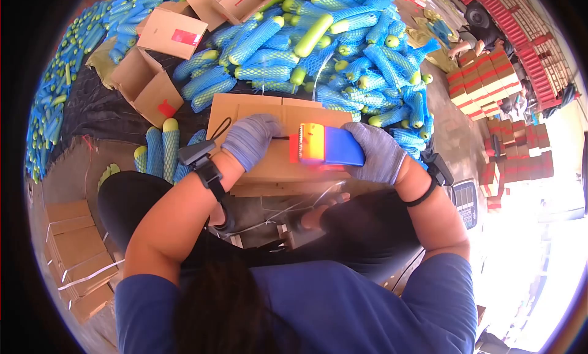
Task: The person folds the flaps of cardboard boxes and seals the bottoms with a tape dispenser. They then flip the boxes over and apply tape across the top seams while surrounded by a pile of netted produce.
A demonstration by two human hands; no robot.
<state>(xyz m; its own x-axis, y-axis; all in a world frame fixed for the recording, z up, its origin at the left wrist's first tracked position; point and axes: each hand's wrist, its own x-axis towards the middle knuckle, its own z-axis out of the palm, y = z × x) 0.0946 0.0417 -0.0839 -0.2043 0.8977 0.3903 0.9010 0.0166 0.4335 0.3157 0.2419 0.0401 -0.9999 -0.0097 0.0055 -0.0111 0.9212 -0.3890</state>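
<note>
A cardboard box lies in front of me over my lap, its flaps folded shut on top. My right hand, in a grey glove, grips a blue and yellow tape dispenser with a toothed edge and red at its left end. The dispenser is held close over the box top. My left hand, also gloved, is closed at the left part of the box top; its fingertips are hidden, and what they hold I cannot make out. A short dark strip shows between that hand and the dispenser.
Green gourds in blue net sleeves are heaped beyond the box. An open carton stands at the left, with flattened cardboard stacked below. Packed cartons and a person are at the far right, a scale keypad nearer.
</note>
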